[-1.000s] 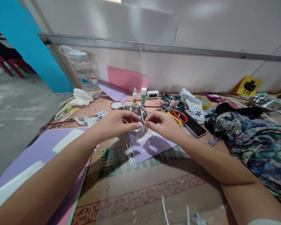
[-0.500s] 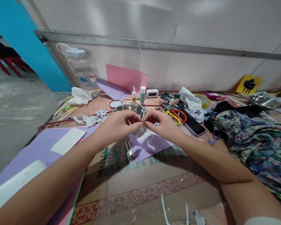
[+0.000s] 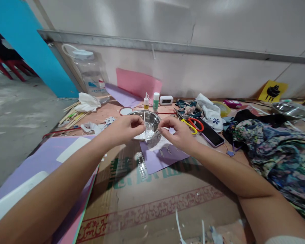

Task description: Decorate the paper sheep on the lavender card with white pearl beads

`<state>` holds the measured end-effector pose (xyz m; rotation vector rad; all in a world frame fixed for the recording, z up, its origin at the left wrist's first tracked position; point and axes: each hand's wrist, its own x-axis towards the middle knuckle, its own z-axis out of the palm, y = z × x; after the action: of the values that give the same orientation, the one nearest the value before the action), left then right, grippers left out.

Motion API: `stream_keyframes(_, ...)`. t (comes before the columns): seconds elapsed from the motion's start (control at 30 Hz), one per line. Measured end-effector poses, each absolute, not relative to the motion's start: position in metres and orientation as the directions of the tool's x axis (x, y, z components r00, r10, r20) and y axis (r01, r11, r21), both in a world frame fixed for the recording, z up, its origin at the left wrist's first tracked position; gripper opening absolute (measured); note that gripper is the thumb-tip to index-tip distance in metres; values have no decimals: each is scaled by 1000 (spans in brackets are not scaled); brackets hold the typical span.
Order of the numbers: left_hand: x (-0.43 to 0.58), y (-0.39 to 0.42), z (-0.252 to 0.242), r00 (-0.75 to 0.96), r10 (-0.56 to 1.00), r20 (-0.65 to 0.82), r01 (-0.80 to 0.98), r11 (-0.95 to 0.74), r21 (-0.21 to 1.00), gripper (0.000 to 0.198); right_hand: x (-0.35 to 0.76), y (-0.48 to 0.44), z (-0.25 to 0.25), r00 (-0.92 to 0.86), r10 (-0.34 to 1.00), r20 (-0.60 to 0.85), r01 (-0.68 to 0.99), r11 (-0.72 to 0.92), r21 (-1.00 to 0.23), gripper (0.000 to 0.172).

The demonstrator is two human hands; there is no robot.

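My left hand (image 3: 125,129) pinches a thin white strip (image 3: 145,126), which stands upright between thumb and forefinger. Behind it is a shiny metal bowl (image 3: 155,119) with small white scraps (image 3: 148,133) in it. To the right, my right hand (image 3: 179,135) is closed in a pinch near the bowl's right side; whether anything tiny is between its fingertips I cannot make out. Beneath the hands lies a purple sheet (image 3: 159,162) with small pale cut shapes (image 3: 165,150) on it. A strip of shiny beads (image 3: 142,166) lies along its left edge.
Scissors (image 3: 193,125) and a phone (image 3: 209,134) lie right of my right hand. Behind the bowl stand a small glue bottle (image 3: 146,102) and a glue stick (image 3: 156,101). Patterned cloth (image 3: 277,149) covers the right side; purple paper (image 3: 40,159) lies left, under my left arm.
My hands were together at the fingertips and have moved apart, left hand leftward with the white strip, right hand slightly right. The bowl's contents now show between them.
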<state>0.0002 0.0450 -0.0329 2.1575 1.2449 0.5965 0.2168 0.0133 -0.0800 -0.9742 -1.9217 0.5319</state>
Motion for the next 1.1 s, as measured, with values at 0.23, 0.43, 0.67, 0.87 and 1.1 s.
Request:
stream_keyframes(0.23,-20,66,-42,499,852,-155,623,-228,748,11,229,21,-112,-707,426,564,446,888,-111,27)
stream_keyframes(0.43,-12,56,-46,502,815,-288,633,-120,765,10,227,22,-120,-733,330,595,458,886,73,24)
stream_keyframes(0.67,-9,54,-40,486,789,-374,713,-111,693,10,222,25,-121,-637,148,757,419,890,178,18)
stream_keyframes(0.87,-9,53,-41,508,789,-345,706,-152,692,8,222,24,-120,-661,128,740,421,879,224,19)
stream_keyframes(1.1,-9,55,-44,550,783,-290,679,-218,701,7,221,23,-120,-669,194,717,444,879,176,18)
